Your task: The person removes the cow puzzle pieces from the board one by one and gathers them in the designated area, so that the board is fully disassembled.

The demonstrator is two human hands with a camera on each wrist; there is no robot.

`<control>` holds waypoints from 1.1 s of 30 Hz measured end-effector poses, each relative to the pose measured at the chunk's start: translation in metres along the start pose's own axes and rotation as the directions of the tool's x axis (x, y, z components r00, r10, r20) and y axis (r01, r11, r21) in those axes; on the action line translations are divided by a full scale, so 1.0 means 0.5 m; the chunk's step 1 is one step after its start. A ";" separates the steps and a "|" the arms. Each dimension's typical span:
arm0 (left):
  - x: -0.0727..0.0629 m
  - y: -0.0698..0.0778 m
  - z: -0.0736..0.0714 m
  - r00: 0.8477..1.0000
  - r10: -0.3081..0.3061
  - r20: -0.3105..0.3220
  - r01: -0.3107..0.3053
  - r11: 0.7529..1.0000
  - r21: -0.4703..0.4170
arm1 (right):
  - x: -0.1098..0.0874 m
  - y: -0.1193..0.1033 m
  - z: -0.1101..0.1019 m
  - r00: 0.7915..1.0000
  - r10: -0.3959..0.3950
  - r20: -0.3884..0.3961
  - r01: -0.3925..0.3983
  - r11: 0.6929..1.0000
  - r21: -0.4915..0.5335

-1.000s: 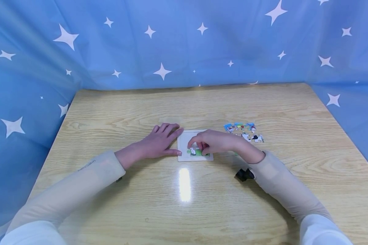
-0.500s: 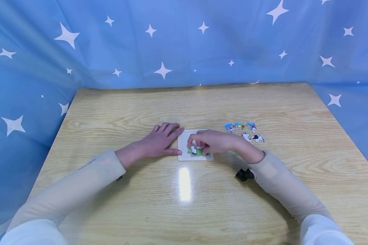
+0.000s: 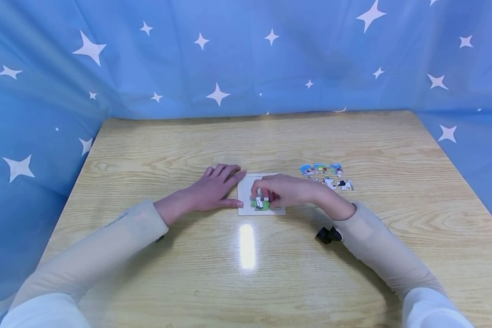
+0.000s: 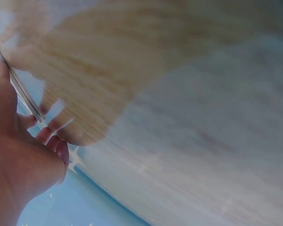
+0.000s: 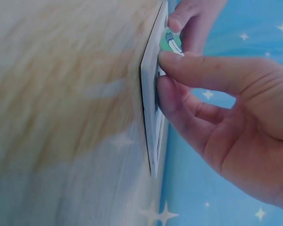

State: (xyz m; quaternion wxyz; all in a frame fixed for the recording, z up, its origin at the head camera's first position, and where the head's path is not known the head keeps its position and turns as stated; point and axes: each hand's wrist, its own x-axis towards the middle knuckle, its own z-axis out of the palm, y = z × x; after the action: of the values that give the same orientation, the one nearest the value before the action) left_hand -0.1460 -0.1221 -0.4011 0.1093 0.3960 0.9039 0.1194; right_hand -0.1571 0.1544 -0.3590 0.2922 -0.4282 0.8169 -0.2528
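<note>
A shallow white puzzle tray point(image 3: 246, 184) lies flat near the middle of the table. My right hand point(image 3: 287, 189) is over it, thumb and fingers pinching a green and white jigsaw piece point(image 5: 171, 42), which stands tilted above the tray in the right wrist view. In the head view, green picture parts point(image 3: 260, 206) show at the tray's lower side, partly covered by the fingers. My left hand point(image 3: 211, 191) rests at the tray's left edge, its fingers spread and the thumb touching the lower left corner.
Several loose jigsaw pieces point(image 3: 345, 184) lie on the wooden table point(image 3: 188, 273) to the right of the tray, some behind the right hand. A blue curtain point(image 3: 246, 54) with white stars hangs behind the table. A black wrist device point(image 3: 328, 234) sits under the right sleeve.
The right hand's fingers have shifted slightly over the tray, and the green and white jigsaw piece has turned a little with them. The left hand stays in place.
</note>
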 end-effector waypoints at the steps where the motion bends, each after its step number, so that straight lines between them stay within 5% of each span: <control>1: 0.000 0.001 -0.001 1.000 0.000 0.002 0.000 1.000 -0.001 | -0.002 -0.001 0.000 1.000 -0.008 0.000 0.008 1.000 0.007; 14: -0.002 0.005 -0.002 1.000 -0.006 0.007 0.006 1.000 -0.008 | -0.019 0.008 0.003 0.993 -0.112 -0.033 0.113 0.993 0.046; 33: 0.000 0.004 -0.003 1.000 -0.002 -0.002 0.002 1.000 -0.022 | -0.040 0.032 -0.003 0.995 -0.077 -0.067 0.087 0.984 0.158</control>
State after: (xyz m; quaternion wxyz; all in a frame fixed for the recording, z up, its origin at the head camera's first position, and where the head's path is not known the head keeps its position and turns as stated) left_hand -0.1451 -0.1212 -0.3990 0.1128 0.3936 0.9031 0.1296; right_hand -0.1577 0.1800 -0.3634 0.2900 -0.4287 0.7840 -0.3427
